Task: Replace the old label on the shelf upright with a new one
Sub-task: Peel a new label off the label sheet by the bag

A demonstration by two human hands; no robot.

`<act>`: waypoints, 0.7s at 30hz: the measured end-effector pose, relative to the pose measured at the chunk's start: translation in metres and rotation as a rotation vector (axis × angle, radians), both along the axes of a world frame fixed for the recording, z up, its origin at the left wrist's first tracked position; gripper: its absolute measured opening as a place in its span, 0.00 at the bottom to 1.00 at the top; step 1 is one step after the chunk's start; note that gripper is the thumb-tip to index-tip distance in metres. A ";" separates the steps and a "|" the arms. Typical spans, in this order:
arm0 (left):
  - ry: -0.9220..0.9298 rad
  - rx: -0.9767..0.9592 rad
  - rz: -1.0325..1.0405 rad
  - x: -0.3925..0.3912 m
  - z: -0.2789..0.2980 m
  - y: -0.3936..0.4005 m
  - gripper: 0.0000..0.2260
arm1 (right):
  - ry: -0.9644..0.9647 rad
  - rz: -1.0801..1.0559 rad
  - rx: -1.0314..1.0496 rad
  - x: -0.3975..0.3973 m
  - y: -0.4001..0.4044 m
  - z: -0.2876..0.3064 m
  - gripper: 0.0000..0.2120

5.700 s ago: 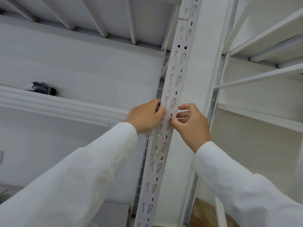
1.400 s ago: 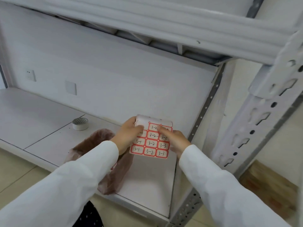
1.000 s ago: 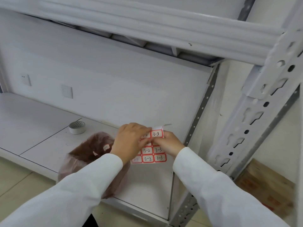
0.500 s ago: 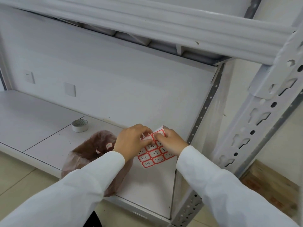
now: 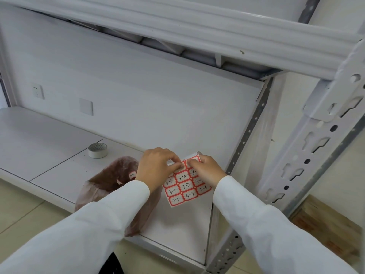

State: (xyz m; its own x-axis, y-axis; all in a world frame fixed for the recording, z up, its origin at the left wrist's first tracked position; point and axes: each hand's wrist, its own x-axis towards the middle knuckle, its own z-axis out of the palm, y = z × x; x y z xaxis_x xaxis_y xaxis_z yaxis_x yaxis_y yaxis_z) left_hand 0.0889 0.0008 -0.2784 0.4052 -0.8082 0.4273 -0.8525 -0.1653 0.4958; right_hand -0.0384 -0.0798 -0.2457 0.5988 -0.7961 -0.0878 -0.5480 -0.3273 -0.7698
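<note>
Landmark: the label sheet (image 5: 186, 187), held in the air above the lower shelf board (image 5: 59, 171).

Nearest the camera, two white sleeves (image 5: 88, 234) reach in from the bottom edge toward the sheet. Left of the sheet and just below it, a brown plastic bag (image 5: 110, 180) stands on the board with its mouth open; a small white label piece (image 5: 132, 175) sticks on its inner wall. The left forearm crosses in front of the bag and hides its right side.

The sheet carries red-bordered labels in rows, marked 3-1, 3-2 and 3-3 by hand. Its top edge is bent back. The left hand (image 5: 156, 168) covers the upper left corner of the sheet, fingers curled, thumb and forefinger pinching at a label there. The right hand (image 5: 207, 171) grips the upper right part of the sheet, thumb on the printed face, fingers behind. Whether a label is already lifted free cannot be told, since the fingers hide it.

Right of the sheet and well apart from it, the slotted white upright (image 5: 308, 155) runs at a slant from the lower edge to the top right.

Farther back, left of the sheet, a tape roll (image 5: 98, 150) lies flat on the board. Beyond it, on the back wall, sit a socket (image 5: 37, 91) and a blank plate (image 5: 86, 106). Above the sheet, a white beam (image 5: 197, 30) spans the view
</note>
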 end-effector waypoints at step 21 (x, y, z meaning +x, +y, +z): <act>-0.127 0.005 0.033 -0.003 0.005 0.003 0.14 | -0.102 -0.106 0.205 0.009 0.002 -0.005 0.08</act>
